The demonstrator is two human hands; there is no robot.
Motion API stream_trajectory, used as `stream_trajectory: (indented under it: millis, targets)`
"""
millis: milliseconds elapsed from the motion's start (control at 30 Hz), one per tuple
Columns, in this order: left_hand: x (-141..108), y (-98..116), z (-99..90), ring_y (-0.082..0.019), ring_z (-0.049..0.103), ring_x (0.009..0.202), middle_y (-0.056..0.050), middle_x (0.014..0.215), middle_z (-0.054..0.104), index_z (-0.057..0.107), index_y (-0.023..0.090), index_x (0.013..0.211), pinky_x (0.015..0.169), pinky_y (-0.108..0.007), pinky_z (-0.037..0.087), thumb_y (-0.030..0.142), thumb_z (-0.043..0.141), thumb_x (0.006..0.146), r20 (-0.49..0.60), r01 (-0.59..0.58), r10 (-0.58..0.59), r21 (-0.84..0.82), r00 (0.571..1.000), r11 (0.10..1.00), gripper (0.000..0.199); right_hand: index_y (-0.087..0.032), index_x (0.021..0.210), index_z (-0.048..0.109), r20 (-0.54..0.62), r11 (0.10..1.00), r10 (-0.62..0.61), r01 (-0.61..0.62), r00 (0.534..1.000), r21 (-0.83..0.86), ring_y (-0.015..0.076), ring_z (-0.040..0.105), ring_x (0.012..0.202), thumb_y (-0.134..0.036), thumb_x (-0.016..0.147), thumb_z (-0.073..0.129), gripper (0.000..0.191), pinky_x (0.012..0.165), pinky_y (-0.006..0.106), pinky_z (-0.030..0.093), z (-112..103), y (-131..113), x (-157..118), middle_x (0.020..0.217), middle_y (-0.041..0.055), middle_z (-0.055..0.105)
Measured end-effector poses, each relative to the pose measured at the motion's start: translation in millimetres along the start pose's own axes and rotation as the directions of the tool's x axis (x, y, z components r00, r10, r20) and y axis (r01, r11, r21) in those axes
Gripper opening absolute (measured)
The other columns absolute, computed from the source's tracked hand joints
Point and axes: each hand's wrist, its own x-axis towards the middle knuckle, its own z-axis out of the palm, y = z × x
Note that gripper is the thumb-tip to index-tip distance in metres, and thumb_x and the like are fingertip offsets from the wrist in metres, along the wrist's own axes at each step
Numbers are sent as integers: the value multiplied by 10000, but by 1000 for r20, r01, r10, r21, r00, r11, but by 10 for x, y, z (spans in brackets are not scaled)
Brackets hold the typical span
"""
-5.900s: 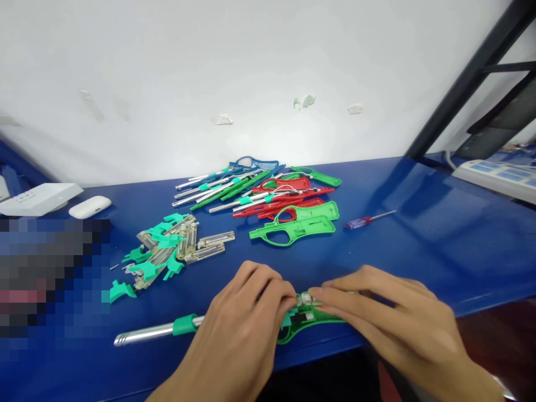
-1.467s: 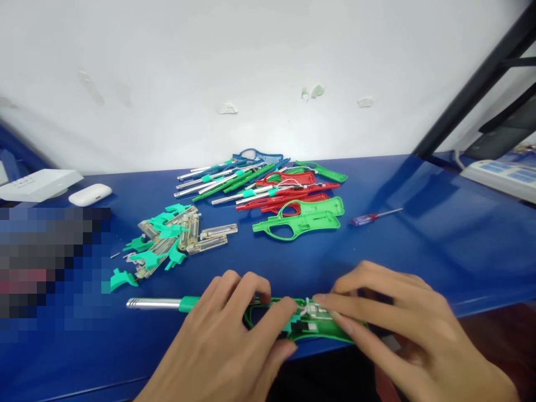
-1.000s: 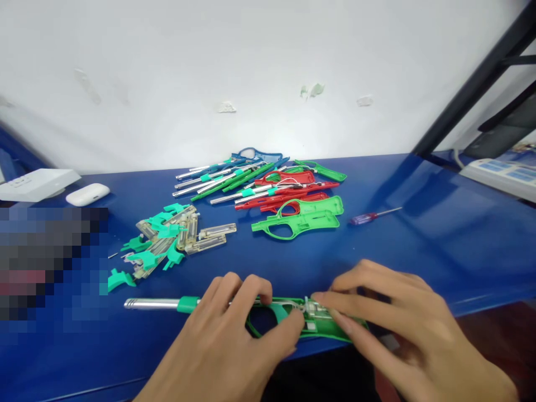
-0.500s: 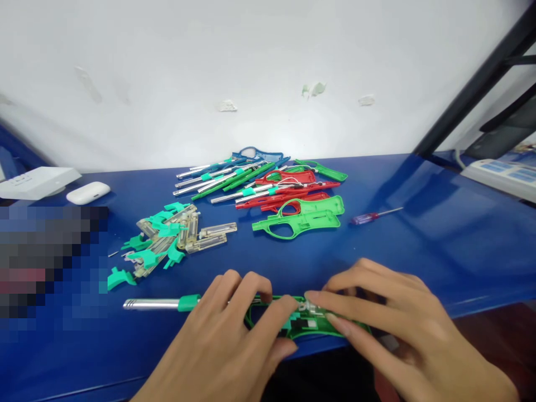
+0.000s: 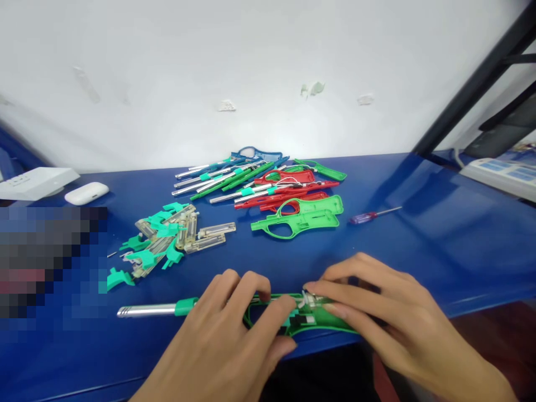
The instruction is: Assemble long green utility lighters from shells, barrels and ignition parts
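Observation:
An opened stick lighter lies at the table's front edge, its green half-shell (image 5: 335, 324) facing up and its silver tube (image 5: 146, 310) with a green collar (image 5: 185, 306) pointing left. My left hand (image 5: 230, 329) is closed around the shell near the trigger loop. A black part (image 5: 298, 321) sits inside the shell beside the turquoise trigger. My right hand (image 5: 389, 307) pinches a clear fuel tank (image 5: 318, 300) with a whitish fitting at its left end, at the handle section of the shell. My fingers cover much of the tank, so I cannot tell whether it is fully seated.
Clear fuel tanks (image 5: 209, 242) and turquoise triggers (image 5: 147, 258) lie heaped at left. Behind are green half-shells (image 5: 307, 220), red shells (image 5: 288, 195) and silver lighter tubes (image 5: 228, 196). A screwdriver (image 5: 368, 216) lies right, a white case (image 5: 87, 193) left, a power strip (image 5: 502, 176) far right.
The lighter has shifted slightly left. My right fingers have moved a little up and left with the clear tank, and more of its whitish fitting shows. My left hand keeps its grip.

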Motion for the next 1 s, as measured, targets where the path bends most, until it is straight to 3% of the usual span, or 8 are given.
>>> stream_trajectory:
  millis: [400,700,1000]
  targets:
    - [-39,-22,37,-282,660,933,-84,1063,703,659,228,1272,765,-412,625,191,410,1146,-3,16,-16,-21,1000,1000,282,-334,1290,704,10,998,-22,23,1000,-65,117,750,913,-330,1163,523,221,718,231,579,-19,-17,4,1056,-9,744]
    - [-63,-28,57,-261,613,879,-80,1040,680,683,270,1278,747,-383,573,283,331,1191,-11,41,-42,-76,999,996,362,-364,1337,699,53,999,5,-3,999,-51,143,735,943,-330,1144,565,237,730,263,582,-10,1,-41,1084,2,731]
    - [-42,-12,53,-265,583,875,-81,1054,670,694,309,1306,729,-368,530,291,393,1180,10,48,-47,-83,999,995,326,-353,1324,728,52,1000,3,-3,999,-12,131,732,910,-291,1134,568,256,717,230,595,-28,-9,-20,1064,6,727]
